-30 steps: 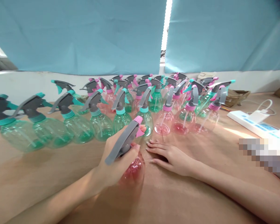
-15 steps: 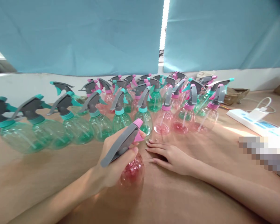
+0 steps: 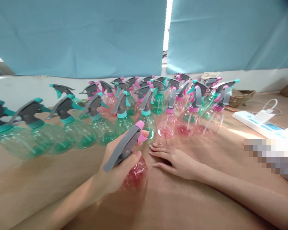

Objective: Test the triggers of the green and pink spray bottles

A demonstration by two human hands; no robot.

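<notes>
Held bottle [image 3: 136,175] pink, lever [image 3: 121,149] grey; curtain [image 3: 86,38] blue.

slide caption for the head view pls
Left hand grips a pink spray bottle near its neck, right hand on the table, with green bottles and more pink ones beyond.

At the lower centre of the frame, the left hand [image 3: 118,175] grips a pink spray bottle [image 3: 136,178] around its neck. Just right of it, the right hand [image 3: 180,161] rests palm-down on the brown worktop [image 3: 175,204]. Green spray bottles [image 3: 78,131] line the middle left; blue curtains [image 3: 86,38] fill the top.
</notes>
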